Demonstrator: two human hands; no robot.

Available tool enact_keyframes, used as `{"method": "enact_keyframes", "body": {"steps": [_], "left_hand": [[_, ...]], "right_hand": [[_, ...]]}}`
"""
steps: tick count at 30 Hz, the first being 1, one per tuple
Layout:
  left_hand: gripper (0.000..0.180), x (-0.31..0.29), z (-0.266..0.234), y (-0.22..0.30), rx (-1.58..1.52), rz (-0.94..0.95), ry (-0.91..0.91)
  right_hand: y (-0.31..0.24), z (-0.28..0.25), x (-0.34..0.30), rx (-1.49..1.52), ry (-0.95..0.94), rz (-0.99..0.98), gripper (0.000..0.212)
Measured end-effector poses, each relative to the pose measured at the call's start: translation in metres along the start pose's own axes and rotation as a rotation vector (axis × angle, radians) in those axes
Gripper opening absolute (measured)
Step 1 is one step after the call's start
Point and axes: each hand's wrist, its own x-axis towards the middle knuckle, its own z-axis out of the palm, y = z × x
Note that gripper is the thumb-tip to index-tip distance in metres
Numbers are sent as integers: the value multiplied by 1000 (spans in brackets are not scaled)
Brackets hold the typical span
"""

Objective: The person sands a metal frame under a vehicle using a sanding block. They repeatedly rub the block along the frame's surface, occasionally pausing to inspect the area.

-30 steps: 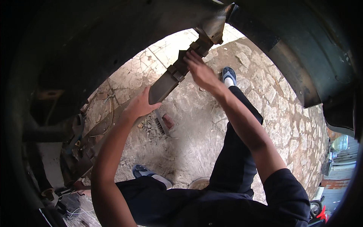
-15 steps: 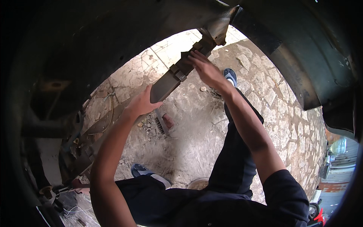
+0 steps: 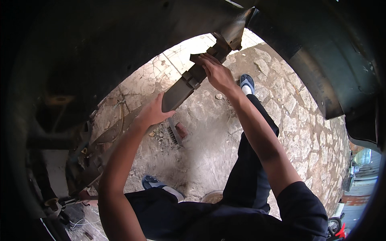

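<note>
A long dark leaf spring (image 3: pixel 177 94) with metal clips runs diagonally in front of me. My left hand (image 3: pixel 153 112) grips its lower stretch, thumb on the near edge and fingers over the far side. Further up, my right hand (image 3: pixel 216 73) presses a dark, thin sheet with a pointed corner, looking like sandpaper (image 3: pixel 195 58), against the spring. The fingers lie bent over this sheet, covering most of it. One clip (image 3: pixel 190 80) sits between my two hands. Above my right hand the spring meets a rusty bracket (image 3: pixel 232 35).
A wire brush (image 3: pixel 174 134) lies on the dusty ground beside a reddish block (image 3: pixel 181 130). Dark curved body panels (image 3: pixel 313 76) arch overhead and to the right. White cables (image 3: pixel 84 222) lie at lower left. My sandalled feet stand on either side.
My right hand has shifted slightly down and left along the spring, and the dark sheet has moved with it. My left hand keeps its grip. The view has shifted a little.
</note>
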Motion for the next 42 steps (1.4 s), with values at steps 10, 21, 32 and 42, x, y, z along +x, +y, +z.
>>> {"method": "enact_keyframes", "body": {"steps": [10,21,32,42], "left_hand": [[98,-1,-7,11,-74,-7,-44],[98,-3,-6,6,-23,-31,-37],[97,-3,-2,0,-44,15,22],[94,-4,-5,5,-53,-21,-8]], "right_hand": [[4,21,-7,-189,-5,-43,37],[-22,25,-30,-253,-132,-217,44],[-17,15,-31,-271,-143,-181,48],[-31,13,-31,-325,-116,-67,41]]}}
